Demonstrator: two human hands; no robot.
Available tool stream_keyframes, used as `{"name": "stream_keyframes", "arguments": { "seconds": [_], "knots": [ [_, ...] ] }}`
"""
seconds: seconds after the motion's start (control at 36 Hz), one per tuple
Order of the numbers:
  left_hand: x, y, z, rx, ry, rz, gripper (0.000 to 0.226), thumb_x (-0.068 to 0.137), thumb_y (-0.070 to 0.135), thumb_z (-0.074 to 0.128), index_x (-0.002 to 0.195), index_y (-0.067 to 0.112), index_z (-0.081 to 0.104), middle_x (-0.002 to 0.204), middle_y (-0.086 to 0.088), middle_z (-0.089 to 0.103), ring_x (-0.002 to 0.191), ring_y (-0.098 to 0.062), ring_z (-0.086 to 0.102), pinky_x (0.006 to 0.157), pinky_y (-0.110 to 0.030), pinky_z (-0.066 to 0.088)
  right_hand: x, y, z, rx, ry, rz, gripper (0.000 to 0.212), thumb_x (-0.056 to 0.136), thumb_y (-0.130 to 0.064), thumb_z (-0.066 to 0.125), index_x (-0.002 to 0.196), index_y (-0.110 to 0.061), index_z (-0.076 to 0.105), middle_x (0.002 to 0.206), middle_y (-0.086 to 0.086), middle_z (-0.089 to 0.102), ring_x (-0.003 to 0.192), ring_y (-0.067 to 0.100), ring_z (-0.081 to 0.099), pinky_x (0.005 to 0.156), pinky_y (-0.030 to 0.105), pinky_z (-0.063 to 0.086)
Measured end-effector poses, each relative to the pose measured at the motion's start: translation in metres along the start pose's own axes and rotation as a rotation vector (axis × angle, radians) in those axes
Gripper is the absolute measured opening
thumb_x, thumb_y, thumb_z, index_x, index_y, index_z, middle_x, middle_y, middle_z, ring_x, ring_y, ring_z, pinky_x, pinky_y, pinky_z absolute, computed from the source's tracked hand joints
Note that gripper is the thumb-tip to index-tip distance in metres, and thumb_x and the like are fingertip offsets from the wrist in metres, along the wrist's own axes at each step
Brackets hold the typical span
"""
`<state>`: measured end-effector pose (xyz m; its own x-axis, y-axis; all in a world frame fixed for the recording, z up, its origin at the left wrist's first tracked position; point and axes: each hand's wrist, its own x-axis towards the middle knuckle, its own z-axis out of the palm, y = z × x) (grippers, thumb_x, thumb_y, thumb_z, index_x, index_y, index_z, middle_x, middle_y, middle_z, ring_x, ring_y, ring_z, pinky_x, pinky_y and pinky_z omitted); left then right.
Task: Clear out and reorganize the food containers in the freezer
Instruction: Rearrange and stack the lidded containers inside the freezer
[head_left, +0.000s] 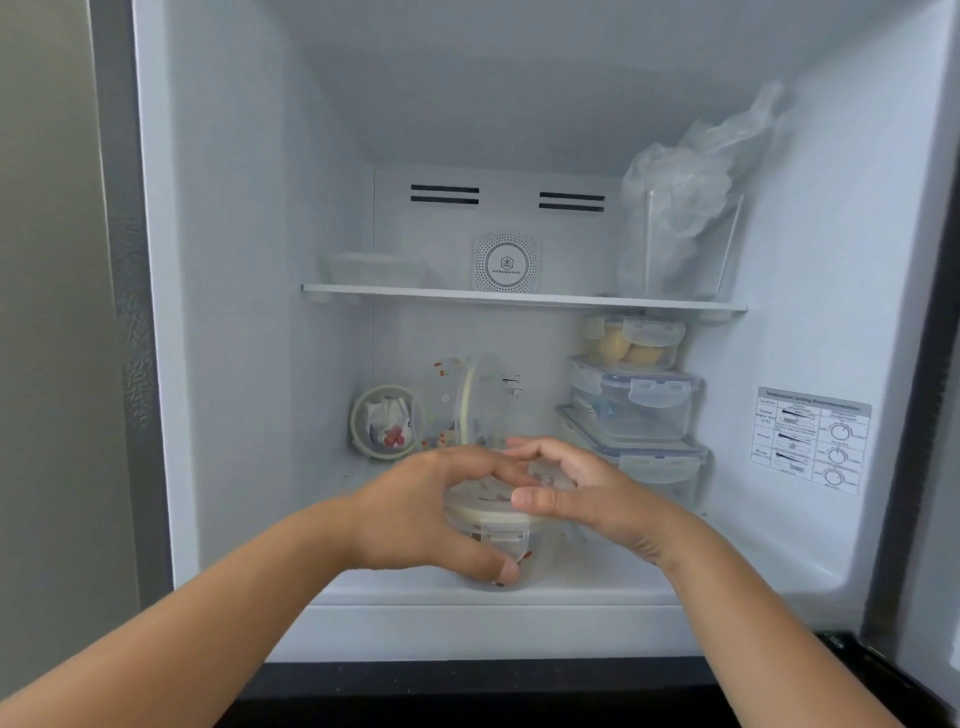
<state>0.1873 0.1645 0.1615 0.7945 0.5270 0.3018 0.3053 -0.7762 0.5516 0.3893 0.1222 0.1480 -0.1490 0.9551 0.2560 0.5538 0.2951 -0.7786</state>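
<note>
Both hands close on the round lidded container (491, 525) at the front of the freezer floor (623, 577). Left hand (426, 512) grips it from nine o'clock, thumb curled under the clip at the near side, fingers arched over the lid. Right hand (587, 496) meets it from three o'clock, thumb pressed to the lid's rim, fingers bent over the top; both sit equally close.

The container stands upright, lid flat, so the coming pull likely runs toward six o'clock, out over the front lip.

At twelve o'clock, just behind it, a second round container (467, 400) lies tipped on its side; at eleven o'clock a smaller round tub (384, 421) leans, mouth toward the viewer. At two o'clock three clip-lid boxes (636, 400) stack beneath the shelf (519, 297), which carries a tall clear bin (680, 244) stuffed with plastic bags.
</note>
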Motion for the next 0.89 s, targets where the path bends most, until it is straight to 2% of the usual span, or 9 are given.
{"name": "stream_keyframes", "arguments": {
  "seconds": [0.11, 0.19, 0.33, 0.44, 0.53, 0.67, 0.75, 0.81, 0.89],
  "knots": [
    [0.0, 0.005, -0.002, -0.036, -0.034, -0.011, 0.057, 0.063, 0.031, 0.086, 0.111, 0.046, 0.059, 0.129, 0.028, 0.051, 0.122, 0.008, 0.043, 0.111, -0.028, 0.029, 0.001, 0.001, -0.004, 0.038, 0.013, -0.018, 0.055, 0.053, -0.061, 0.073, 0.099, -0.032, 0.062, 0.131, -0.021, 0.053, 0.127, -0.002, 0.042, 0.111, 0.036, 0.032],
    [-0.001, 0.007, 0.001, -0.047, -0.047, 0.018, 0.054, 0.064, 0.03, 0.085, 0.11, 0.044, 0.06, 0.133, 0.027, 0.049, 0.123, 0.011, 0.041, 0.111, -0.027, 0.026, 0.005, 0.004, -0.003, 0.063, 0.058, -0.033, 0.052, 0.049, -0.059, 0.074, 0.09, -0.029, 0.062, 0.123, -0.016, 0.059, 0.121, -0.001, 0.048, 0.109, 0.035, 0.034],
    [0.0, 0.009, 0.002, -0.056, -0.061, 0.0, 0.054, 0.065, 0.031, 0.084, 0.112, 0.041, 0.06, 0.128, 0.026, 0.052, 0.124, 0.006, 0.042, 0.111, -0.03, 0.026, 0.005, 0.008, 0.0, 0.105, 0.072, -0.067, 0.051, 0.052, -0.055, 0.074, 0.099, -0.037, 0.064, 0.117, -0.011, 0.062, 0.116, -0.002, 0.05, 0.099, 0.027, 0.038],
    [0.001, 0.009, 0.004, -0.079, -0.022, 0.008, 0.045, 0.068, 0.025, 0.083, 0.108, 0.037, 0.064, 0.125, 0.025, 0.057, 0.121, 0.009, 0.045, 0.104, -0.02, 0.027, 0.002, 0.007, -0.001, 0.112, 0.016, -0.081, 0.052, 0.058, -0.053, 0.073, 0.108, -0.041, 0.063, 0.123, -0.015, 0.06, 0.123, -0.002, 0.046, 0.105, 0.029, 0.035],
    [0.001, 0.006, 0.005, -0.063, 0.008, 0.037, 0.043, 0.07, 0.023, 0.081, 0.108, 0.036, 0.065, 0.125, 0.025, 0.057, 0.123, 0.01, 0.043, 0.1, -0.004, 0.022, 0.0, 0.008, -0.002, 0.107, 0.021, -0.071, 0.054, 0.059, -0.057, 0.073, 0.11, -0.042, 0.063, 0.125, -0.015, 0.06, 0.124, 0.001, 0.047, 0.109, 0.034, 0.034],
    [-0.007, -0.002, 0.005, -0.001, 0.085, 0.076, 0.045, 0.077, 0.022, 0.076, 0.113, 0.044, 0.062, 0.129, 0.032, 0.052, 0.131, 0.02, 0.022, 0.104, -0.002, 0.016, -0.004, 0.012, 0.0, 0.059, 0.052, -0.068, 0.062, 0.059, -0.068, 0.068, 0.114, -0.04, 0.062, 0.13, -0.017, 0.055, 0.124, 0.002, 0.046, 0.109, 0.036, 0.036],
    [-0.012, -0.008, 0.002, 0.022, 0.117, 0.048, 0.046, 0.079, 0.019, 0.073, 0.117, 0.041, 0.059, 0.13, 0.027, 0.052, 0.123, 0.017, 0.036, 0.095, 0.002, 0.026, -0.007, 0.015, -0.001, 0.025, 0.085, -0.061, 0.068, 0.057, -0.074, 0.065, 0.116, -0.042, 0.06, 0.133, -0.016, 0.051, 0.125, 0.004, 0.045, 0.108, 0.036, 0.037],
    [-0.014, -0.01, 0.003, 0.06, 0.111, 0.049, 0.051, 0.074, 0.028, 0.077, 0.119, 0.042, 0.056, 0.13, 0.027, 0.051, 0.12, 0.014, 0.043, 0.093, 0.001, 0.029, -0.009, 0.016, 0.0, 0.024, 0.087, -0.071, 0.069, 0.054, -0.073, 0.067, 0.115, -0.042, 0.06, 0.131, -0.015, 0.05, 0.123, 0.004, 0.047, 0.106, 0.035, 0.04],
    [-0.014, -0.011, 0.007, 0.16, 0.128, 0.068, 0.059, 0.064, 0.052, 0.072, 0.119, 0.047, 0.051, 0.13, 0.03, 0.048, 0.121, 0.015, 0.04, 0.096, 0.001, 0.025, -0.009, 0.017, 0.005, 0.014, 0.103, -0.086, 0.072, 0.05, -0.073, 0.07, 0.114, -0.041, 0.058, 0.128, -0.015, 0.049, 0.119, 0.003, 0.05, 0.103, 0.035, 0.044]
  ]
}}
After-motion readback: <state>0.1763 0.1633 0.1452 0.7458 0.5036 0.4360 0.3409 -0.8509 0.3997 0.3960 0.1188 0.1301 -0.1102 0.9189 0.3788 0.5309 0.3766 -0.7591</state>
